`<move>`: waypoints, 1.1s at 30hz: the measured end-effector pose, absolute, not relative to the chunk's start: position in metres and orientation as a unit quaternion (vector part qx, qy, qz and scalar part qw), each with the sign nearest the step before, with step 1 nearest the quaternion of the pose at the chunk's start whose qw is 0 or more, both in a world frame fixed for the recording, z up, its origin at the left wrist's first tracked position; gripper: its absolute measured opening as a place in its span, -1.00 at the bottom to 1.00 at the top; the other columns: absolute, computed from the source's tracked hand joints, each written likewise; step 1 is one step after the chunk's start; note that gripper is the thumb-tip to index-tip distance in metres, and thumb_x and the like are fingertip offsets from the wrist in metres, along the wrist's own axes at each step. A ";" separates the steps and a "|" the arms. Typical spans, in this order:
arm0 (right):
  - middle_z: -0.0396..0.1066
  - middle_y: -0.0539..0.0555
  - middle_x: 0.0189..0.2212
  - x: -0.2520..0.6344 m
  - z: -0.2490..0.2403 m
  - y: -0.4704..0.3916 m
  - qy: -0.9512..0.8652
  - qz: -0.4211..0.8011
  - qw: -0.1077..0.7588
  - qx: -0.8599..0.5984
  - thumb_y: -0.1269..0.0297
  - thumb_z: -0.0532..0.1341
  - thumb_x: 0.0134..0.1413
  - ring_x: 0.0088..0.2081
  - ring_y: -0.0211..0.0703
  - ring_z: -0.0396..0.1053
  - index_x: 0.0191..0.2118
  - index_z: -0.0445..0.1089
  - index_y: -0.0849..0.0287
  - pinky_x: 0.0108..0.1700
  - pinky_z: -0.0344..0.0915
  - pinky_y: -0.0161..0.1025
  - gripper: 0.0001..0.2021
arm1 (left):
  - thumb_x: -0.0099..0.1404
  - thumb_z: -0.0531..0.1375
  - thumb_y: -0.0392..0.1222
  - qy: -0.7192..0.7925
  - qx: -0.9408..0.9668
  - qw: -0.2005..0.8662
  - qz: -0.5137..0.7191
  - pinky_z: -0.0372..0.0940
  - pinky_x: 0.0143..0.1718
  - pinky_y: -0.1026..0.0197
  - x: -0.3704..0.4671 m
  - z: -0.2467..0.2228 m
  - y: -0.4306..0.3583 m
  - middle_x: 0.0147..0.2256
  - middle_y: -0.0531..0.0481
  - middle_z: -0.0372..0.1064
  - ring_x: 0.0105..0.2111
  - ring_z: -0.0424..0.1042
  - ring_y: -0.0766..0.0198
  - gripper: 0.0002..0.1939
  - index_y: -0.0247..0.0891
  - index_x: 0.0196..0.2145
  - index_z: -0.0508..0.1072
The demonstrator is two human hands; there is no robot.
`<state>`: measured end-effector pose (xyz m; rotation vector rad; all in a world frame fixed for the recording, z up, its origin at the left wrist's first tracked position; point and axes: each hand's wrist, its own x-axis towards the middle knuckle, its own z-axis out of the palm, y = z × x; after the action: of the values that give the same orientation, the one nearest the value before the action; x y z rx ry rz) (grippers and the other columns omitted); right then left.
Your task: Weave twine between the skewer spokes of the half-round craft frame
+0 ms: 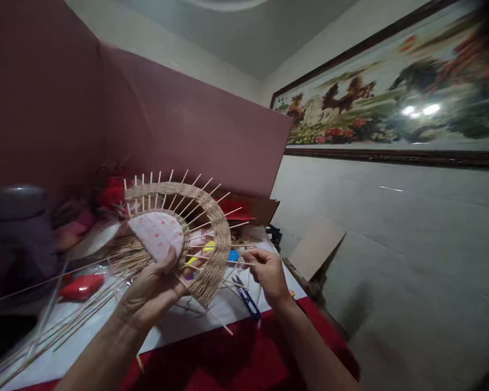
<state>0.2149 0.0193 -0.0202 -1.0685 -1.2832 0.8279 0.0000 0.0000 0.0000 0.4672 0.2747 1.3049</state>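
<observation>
A woven fan-shaped piece (221,233) has thin sticks poking out past its curved outer band, and a pale half-round cloth with red dots (158,233) at its centre. My left hand (155,290) holds it up from below, thumb on the cloth and fingers behind the sticks. At the right of the weave, my right hand (267,271) pinches near the end of one of the sticks. Blue-handled snips (248,300) lie on the white table cover just below and between the hands.
Loose long strands (81,312) spread over the table's left side beside a red packet (81,287). Red cloth (212,361) lies along the near edge. A board (315,247) leans by the wall at right; a framed horse picture (350,103) hangs above.
</observation>
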 end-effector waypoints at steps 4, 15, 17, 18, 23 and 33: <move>0.19 -0.08 -0.73 0.204 -0.023 0.026 -0.545 0.358 0.614 -0.444 0.11 0.30 -0.14 -0.70 -0.46 -0.08 -0.47 0.46 0.29 -0.71 -0.17 -0.43 -0.72 | 0.32 -0.03 -0.37 0.163 0.177 0.760 0.603 0.40 -0.20 -0.13 0.003 -0.002 0.004 -0.38 -0.18 0.51 -0.28 0.51 0.03 -0.69 -0.29 -0.02 0.34; 0.47 0.05 -0.49 0.173 -0.043 0.041 -0.570 0.374 0.647 -0.342 0.24 0.27 -0.15 -0.45 -0.18 0.35 -0.44 0.50 0.20 -0.35 0.29 -0.26 -0.85 | 0.28 0.07 -0.20 0.118 0.168 0.789 0.579 0.31 -0.12 -0.25 0.004 -0.003 -0.004 -0.25 -0.31 0.49 -0.14 0.44 -0.10 -0.74 -0.35 -0.16 0.45; 0.45 0.04 -0.53 0.171 -0.046 0.044 -0.550 0.380 0.660 -0.342 0.23 0.29 -0.19 -0.48 -0.20 0.33 -0.48 0.49 0.21 -0.40 0.28 -0.28 -0.85 | 0.28 0.06 -0.20 0.089 0.185 0.795 0.571 0.29 -0.08 -0.24 0.004 -0.001 -0.006 -0.21 -0.32 0.49 -0.10 0.42 -0.11 -0.73 -0.36 -0.16 0.46; 0.43 0.02 -0.56 0.172 -0.047 0.046 -0.541 0.387 0.663 -0.344 0.23 0.30 -0.21 -0.51 -0.22 0.31 -0.51 0.48 0.21 -0.44 0.26 -0.30 -0.85 | 0.28 0.06 -0.20 0.078 0.190 0.794 0.571 0.28 -0.07 -0.24 0.004 -0.001 -0.007 -0.20 -0.32 0.48 -0.10 0.41 -0.11 -0.73 -0.36 -0.15 0.46; 0.36 -0.01 -0.61 0.183 -0.044 0.047 -0.556 0.382 0.652 -0.346 0.20 0.29 -0.17 -0.54 -0.27 0.26 -0.53 0.44 0.22 -0.48 0.22 -0.33 -0.83 | 0.29 0.04 -0.21 0.054 0.202 0.800 0.563 0.27 -0.05 -0.25 0.002 0.001 -0.009 -0.19 -0.29 0.49 -0.09 0.41 -0.11 -0.72 -0.35 -0.15 0.47; 0.40 0.01 -0.53 0.226 -0.028 0.025 -0.667 0.030 0.628 -0.399 0.27 0.22 0.04 -0.46 -0.25 0.32 -0.46 0.43 0.19 -0.39 0.23 -0.33 -0.86 | 0.29 0.04 -0.13 0.202 0.188 0.764 0.583 0.38 -0.20 -0.18 0.001 -0.002 -0.003 -0.32 -0.26 0.51 -0.26 0.50 -0.05 -0.69 -0.37 -0.16 0.45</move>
<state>0.2262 0.0253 -0.0282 -0.9154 -1.5289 0.0679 0.0013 -0.0033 -0.0019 0.4083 0.4394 1.2684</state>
